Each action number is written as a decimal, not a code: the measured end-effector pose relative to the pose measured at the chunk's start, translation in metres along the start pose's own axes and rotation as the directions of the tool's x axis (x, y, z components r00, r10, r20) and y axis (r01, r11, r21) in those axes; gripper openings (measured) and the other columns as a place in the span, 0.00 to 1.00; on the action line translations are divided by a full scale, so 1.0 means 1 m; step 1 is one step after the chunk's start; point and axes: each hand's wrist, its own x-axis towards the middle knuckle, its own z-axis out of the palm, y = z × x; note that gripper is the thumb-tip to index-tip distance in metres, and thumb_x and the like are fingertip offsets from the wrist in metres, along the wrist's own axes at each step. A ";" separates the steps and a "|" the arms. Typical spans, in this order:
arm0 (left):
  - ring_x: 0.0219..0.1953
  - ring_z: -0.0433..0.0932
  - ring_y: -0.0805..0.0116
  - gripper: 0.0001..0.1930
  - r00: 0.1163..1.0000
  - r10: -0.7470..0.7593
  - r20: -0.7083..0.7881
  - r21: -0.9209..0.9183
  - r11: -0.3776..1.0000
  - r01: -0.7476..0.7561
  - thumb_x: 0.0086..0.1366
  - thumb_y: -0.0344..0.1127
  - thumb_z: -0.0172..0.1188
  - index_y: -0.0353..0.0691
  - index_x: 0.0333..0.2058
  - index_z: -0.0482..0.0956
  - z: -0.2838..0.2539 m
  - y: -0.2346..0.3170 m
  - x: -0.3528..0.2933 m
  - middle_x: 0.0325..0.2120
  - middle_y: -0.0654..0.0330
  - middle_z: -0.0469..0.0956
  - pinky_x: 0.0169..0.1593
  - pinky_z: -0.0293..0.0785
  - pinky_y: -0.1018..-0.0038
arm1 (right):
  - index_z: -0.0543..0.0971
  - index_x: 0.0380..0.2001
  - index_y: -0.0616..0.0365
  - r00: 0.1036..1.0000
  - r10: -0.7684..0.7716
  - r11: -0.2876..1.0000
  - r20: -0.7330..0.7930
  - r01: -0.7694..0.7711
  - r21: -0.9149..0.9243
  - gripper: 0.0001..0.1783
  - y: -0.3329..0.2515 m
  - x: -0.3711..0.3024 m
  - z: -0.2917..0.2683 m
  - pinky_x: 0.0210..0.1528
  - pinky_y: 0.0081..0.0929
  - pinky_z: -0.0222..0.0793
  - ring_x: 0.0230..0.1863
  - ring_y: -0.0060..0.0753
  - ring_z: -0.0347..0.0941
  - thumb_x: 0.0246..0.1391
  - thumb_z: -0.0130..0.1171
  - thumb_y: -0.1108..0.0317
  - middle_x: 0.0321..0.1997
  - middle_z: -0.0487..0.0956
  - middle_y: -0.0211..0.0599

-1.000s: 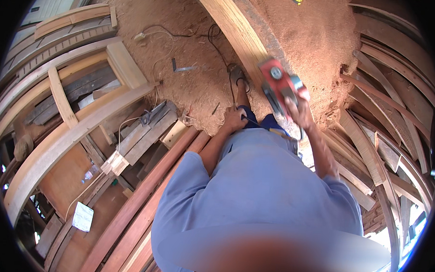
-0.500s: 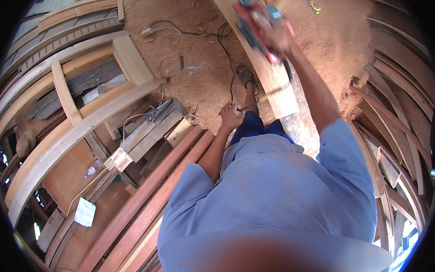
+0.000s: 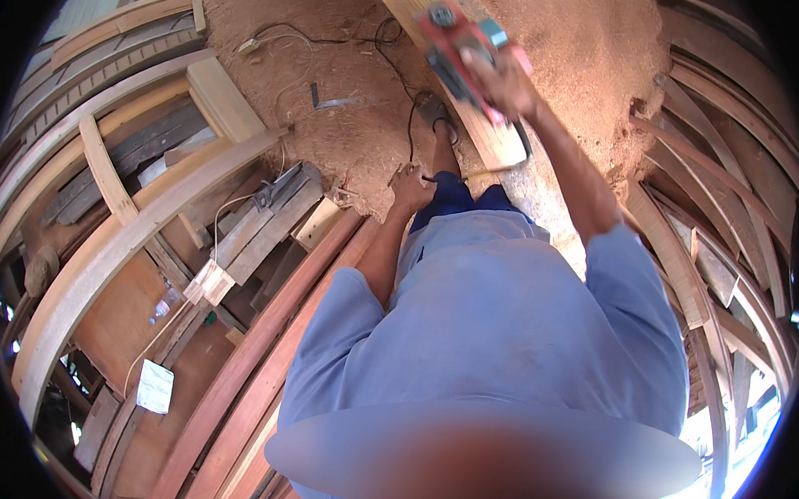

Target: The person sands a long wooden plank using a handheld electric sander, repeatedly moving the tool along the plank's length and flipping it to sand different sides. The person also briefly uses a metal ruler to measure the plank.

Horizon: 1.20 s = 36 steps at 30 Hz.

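Observation:
My right hand [image 3: 506, 86] is closed around the handle of a red and black electric hand planer [image 3: 460, 40]. The planer rests on a long pale wooden board [image 3: 500, 146], close to the board's near end. From the planer's back a dark power cord [image 3: 528, 147] loops down and across toward my left hand [image 3: 413, 188]. That hand is low in front of my left thigh, its fingers curled around the cord. Motion blurs the planer and my right fingers a little.
A metal square [image 3: 330, 100] and a cord with a pale connector [image 3: 248, 46] lie on the sawdust-covered ground. Curved wooden frames [image 3: 154, 214] and reddish planks [image 3: 268, 350] fill the left. Stacked curved timbers [image 3: 710, 172] line the right.
The planer has slid back along the board toward me, nearer its near end, with my right hand on it. My left hand stays about where it was. The whole view has shifted slightly.

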 end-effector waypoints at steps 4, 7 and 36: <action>0.64 0.57 0.33 0.19 0.983 0.051 0.176 0.114 0.991 -0.072 0.52 0.42 0.64 0.51 0.44 0.79 0.020 0.026 -0.029 0.65 0.39 0.59 0.65 0.56 0.43 | 0.65 0.64 0.66 0.999 0.036 0.998 -0.016 -0.035 0.058 0.37 0.044 -0.156 0.026 0.47 0.39 0.76 0.41 0.47 0.81 0.64 0.53 0.46 0.39 0.82 0.53; 0.65 0.57 0.33 0.19 0.968 0.101 0.232 0.071 0.990 -0.120 0.52 0.41 0.64 0.50 0.44 0.78 0.037 0.038 -0.040 0.65 0.38 0.58 0.65 0.56 0.43 | 0.71 0.56 0.68 0.994 0.088 0.988 -0.058 -0.080 0.131 0.30 0.062 -0.239 0.045 0.44 0.39 0.76 0.38 0.47 0.81 0.63 0.54 0.52 0.34 0.82 0.53; 0.54 0.77 0.50 0.33 0.939 0.077 -0.334 -0.411 0.885 -0.219 0.62 0.51 0.63 0.26 0.55 0.72 -0.059 0.055 0.060 0.49 0.38 0.77 0.55 0.72 0.60 | 0.75 0.28 0.57 0.979 -0.006 0.989 -0.205 0.036 0.143 0.27 -0.056 0.016 -0.050 0.23 0.24 0.63 0.20 0.19 0.65 0.64 0.54 0.41 0.19 0.70 0.24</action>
